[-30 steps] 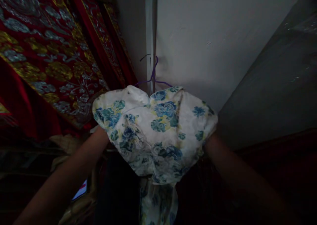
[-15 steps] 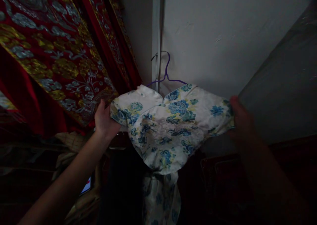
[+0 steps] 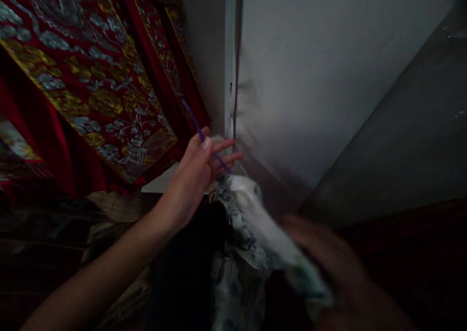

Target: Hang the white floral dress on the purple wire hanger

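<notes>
A purple clothes hanger slants across my left hand, pinned under the thumb with the other fingers stretched out past it. From the hanger hangs a short white garment with blue and green flowers, turned on edge and tilted down to the right. Its lower part dangles in front of dark clothing. My right hand is at the garment's lower right end, around the sleeve. Motion smears that hand, so its finger grip is unclear.
Red cloth with gold and silver embroidery hangs at the left. Ahead, a pale wall panel meets a narrow vertical strip. Checked fabric lies below the red cloth. The lower area is very dark.
My hands have left the spread sleeve ends. The hanger came off the vertical strip into my left hand, and the garment swung from facing me to edge-on, its right side dropping.
</notes>
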Tool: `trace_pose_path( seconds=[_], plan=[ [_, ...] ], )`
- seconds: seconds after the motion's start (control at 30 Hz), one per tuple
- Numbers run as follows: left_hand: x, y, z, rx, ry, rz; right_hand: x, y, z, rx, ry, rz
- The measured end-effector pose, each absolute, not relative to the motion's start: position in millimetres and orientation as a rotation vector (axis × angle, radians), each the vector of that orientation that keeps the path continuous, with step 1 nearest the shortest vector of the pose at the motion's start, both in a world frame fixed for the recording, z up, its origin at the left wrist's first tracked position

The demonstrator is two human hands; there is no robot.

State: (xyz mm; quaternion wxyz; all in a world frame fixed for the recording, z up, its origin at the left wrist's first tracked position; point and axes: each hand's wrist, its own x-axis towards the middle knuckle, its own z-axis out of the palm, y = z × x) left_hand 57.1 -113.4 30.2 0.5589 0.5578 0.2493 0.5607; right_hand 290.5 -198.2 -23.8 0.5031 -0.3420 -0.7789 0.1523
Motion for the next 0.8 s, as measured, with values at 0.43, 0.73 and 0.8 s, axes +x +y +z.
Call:
trace_pose_path(
  seconds=[0.43,0.73,0.8],
  plan=[
    [-6,-130,34,1.425,0.819,0.518,312,-95,-87,-1.119,-1.642,0.630],
    [-32,-57,0,1.787,1.151,1.533,306,-48,-38,-0.980,-0.950,0.950],
    [-28,-61,-7,1.968,1.160,1.907,306,-23,-15,-0.926,-0.920,0.769]
  ],
)
